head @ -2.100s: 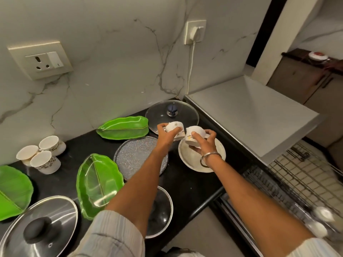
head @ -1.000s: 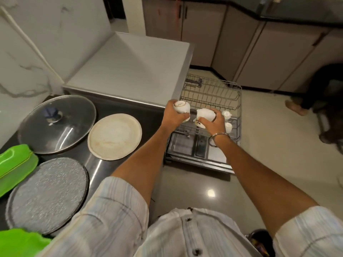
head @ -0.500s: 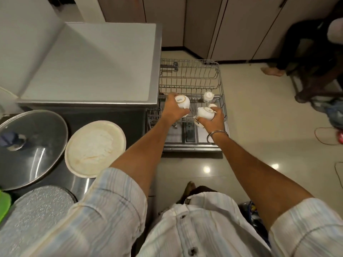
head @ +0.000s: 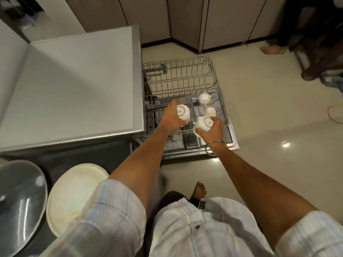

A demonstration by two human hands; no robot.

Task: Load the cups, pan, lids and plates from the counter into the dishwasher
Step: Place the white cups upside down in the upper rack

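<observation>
While my left hand (head: 171,118) grips one upturned cup (head: 183,112), my right hand (head: 211,131) grips another cup (head: 203,123). Both over dishwasher rack (head: 185,78).

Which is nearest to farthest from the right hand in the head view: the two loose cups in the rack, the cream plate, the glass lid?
From the right hand:
1. Nearer racked cup, just beyond the fingers.
2. Farther racked cup, deeper in the rack.
3. Cream plate, on the counter, left.
4. Glass lid, far left.

Glass lid (head: 20,204) cut off, blurred
</observation>
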